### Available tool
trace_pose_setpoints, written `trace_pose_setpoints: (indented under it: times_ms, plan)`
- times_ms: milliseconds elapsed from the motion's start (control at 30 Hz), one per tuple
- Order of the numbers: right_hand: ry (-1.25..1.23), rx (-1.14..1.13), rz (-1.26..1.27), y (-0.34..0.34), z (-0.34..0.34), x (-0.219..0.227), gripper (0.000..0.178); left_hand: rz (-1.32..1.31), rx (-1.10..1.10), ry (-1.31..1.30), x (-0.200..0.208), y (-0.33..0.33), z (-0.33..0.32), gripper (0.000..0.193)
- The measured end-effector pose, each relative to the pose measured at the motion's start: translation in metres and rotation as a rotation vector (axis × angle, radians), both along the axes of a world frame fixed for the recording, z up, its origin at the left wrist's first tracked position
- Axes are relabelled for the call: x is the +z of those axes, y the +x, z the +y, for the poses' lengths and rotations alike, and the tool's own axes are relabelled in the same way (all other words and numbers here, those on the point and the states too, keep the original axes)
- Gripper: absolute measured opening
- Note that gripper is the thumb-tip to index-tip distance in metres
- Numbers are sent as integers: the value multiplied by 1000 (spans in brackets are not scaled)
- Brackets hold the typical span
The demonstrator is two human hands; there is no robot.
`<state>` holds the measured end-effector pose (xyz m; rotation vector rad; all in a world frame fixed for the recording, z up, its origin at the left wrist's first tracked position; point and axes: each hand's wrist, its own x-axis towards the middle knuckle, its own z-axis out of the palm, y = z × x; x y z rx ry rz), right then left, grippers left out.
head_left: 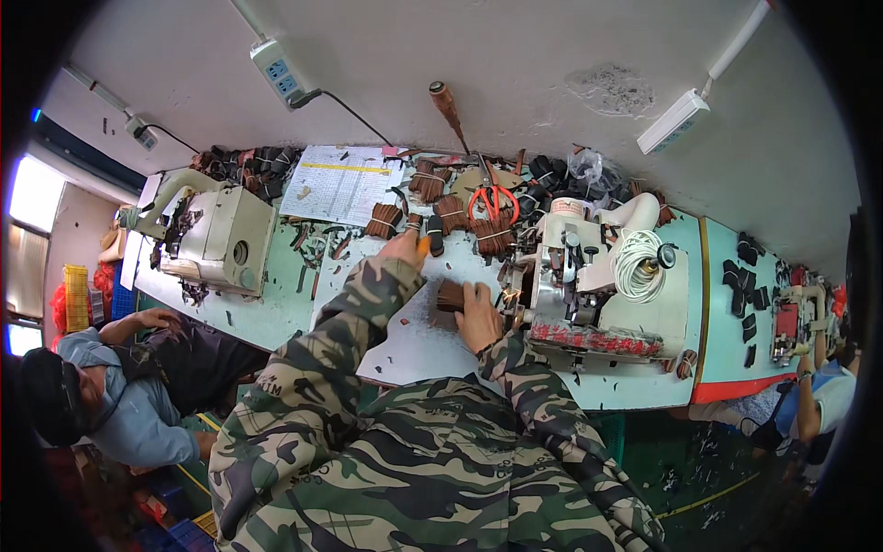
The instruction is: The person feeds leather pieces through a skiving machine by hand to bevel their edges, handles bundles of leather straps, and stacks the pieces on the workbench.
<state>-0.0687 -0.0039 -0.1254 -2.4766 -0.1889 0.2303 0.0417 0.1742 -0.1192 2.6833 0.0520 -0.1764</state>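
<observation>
My right hand (pixel 479 317) is closed around the near end of a stack of brown strips (pixel 451 296) on the white table, just left of a machine. Reaching farther forward, my left hand (pixel 405 247) has its fingers curled beside a small brown bundle (pixel 414 222). An orange piece (pixel 423 247) shows at those fingers; whether it is worn or held is unclear. Tied bundles of brown strips (pixel 384 221) lie past the left hand, with a dark bundle (pixel 435 235) close on its right. Orange-handled scissors (pixel 494 202) rest behind another brown bundle (pixel 493 237).
A cream machine with a roller (pixel 598 340) and coiled white cord (pixel 639 267) stands right; another machine (pixel 221 241) stands left. A wooden-handled tool (pixel 446 106) leans at the wall. A paper sheet (pixel 338 184) and dark scraps cover the back. People sit at both sides.
</observation>
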Motion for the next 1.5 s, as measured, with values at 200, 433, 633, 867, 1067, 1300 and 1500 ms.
trace_pose_setpoints:
  times_ms: [200,433,633,867,1067,1300,1500]
  plan:
    - [59,-27,-193,0,-1,16,61,201,81,58,-8,32,-16,51]
    - [1109,-387,598,8,1,38,54,420,320,-1372,12,-44,-1,29]
    - [1379,-248,860,8,5,55,45,49,-39,-697,49,-97,-15,22]
    - [1163,-129,747,-2,-7,70,36,-350,-363,-420,68,-102,-15,15]
    - [1063,7,901,-17,-22,71,40,139,-38,-934,52,-111,-10,8]
    - [968,58,1097,-37,-37,46,39,304,483,-1123,5,-83,41,5]
    - [66,228,240,-52,-11,30,45,287,247,-584,-30,-67,83,7]
